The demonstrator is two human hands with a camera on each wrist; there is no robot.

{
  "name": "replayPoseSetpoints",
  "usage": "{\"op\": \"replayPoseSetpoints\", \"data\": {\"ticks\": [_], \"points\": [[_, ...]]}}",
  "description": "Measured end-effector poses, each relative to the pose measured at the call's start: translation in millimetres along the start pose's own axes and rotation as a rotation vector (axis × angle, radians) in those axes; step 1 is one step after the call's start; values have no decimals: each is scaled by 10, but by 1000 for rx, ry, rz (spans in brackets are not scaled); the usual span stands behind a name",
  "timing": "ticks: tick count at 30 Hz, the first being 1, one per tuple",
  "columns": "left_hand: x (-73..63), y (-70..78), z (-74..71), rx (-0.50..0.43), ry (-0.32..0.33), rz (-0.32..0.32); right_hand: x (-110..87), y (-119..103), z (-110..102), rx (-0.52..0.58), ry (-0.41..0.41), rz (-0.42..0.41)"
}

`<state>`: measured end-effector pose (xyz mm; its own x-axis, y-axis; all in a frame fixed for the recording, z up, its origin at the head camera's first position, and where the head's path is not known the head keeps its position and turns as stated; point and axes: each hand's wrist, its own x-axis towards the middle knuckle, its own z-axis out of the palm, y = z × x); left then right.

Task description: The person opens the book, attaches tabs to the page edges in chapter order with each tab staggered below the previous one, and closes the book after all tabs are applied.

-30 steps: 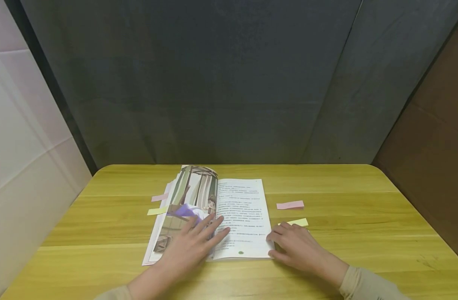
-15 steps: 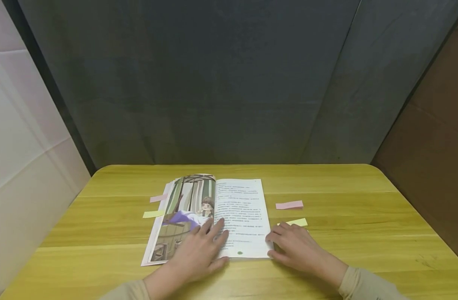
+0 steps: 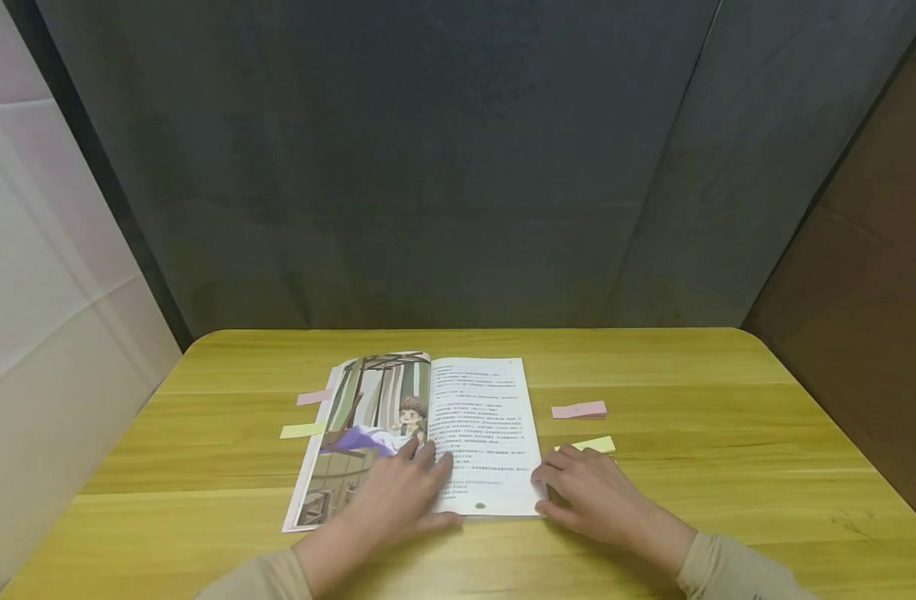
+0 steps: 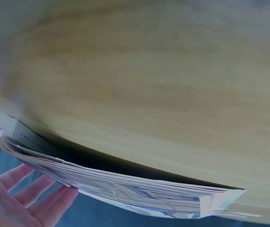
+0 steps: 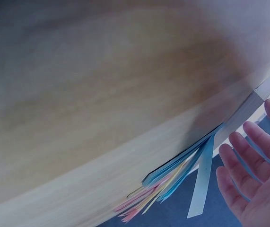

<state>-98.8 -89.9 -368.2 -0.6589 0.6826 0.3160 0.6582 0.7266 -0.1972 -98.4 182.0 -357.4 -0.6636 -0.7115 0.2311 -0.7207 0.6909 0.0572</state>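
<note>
1. Desk [image 3: 728, 433]: wood or wood-look, grain running side to side, smooth, slight sheen; faint scuffs by right edge.
2. Book [image 3: 480, 417]: paper; text page matt, picture page smooth, gloss uncertain. Leaves thin, layered.
3. Pink strip [image 3: 578, 410], yellow strip [image 3: 598, 445], between book and desk's right edge: paper-looking, matt.
4. Pink tab [image 3: 314, 397], yellow tab [image 3: 302, 431], facing desk's left edge: thin, paper-looking, matt.
5. Backdrop [image 3: 412, 167], past far edge: dark, cloth-like, matt, lightly creased.
6. Pale sheet [image 3: 60, 275], off left edge: cloth-like, fold-creased.
7. Brown sheet [image 3: 863, 258], off right edge: matt.
8. Sleeve [image 3: 735, 571]: matt cloth.
</note>
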Motion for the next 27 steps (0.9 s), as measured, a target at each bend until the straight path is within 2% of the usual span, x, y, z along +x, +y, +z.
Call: {"op": "replayPoseSetpoints", "data": {"ticks": [10,15,22,27], "points": [[-16,-80,-18,-91,-5,-4,-5,-2,-1,-2,5,-4],[-30,-93,-35,-117,7,-9,-15,5,-16,17,10,-12],[-64,-102,-74,-176,57,-7,-39,25,-40,49,13,-12],[-101,-110,-129,-235,46,-24,-50,39,-66,64,17,-13]]}}
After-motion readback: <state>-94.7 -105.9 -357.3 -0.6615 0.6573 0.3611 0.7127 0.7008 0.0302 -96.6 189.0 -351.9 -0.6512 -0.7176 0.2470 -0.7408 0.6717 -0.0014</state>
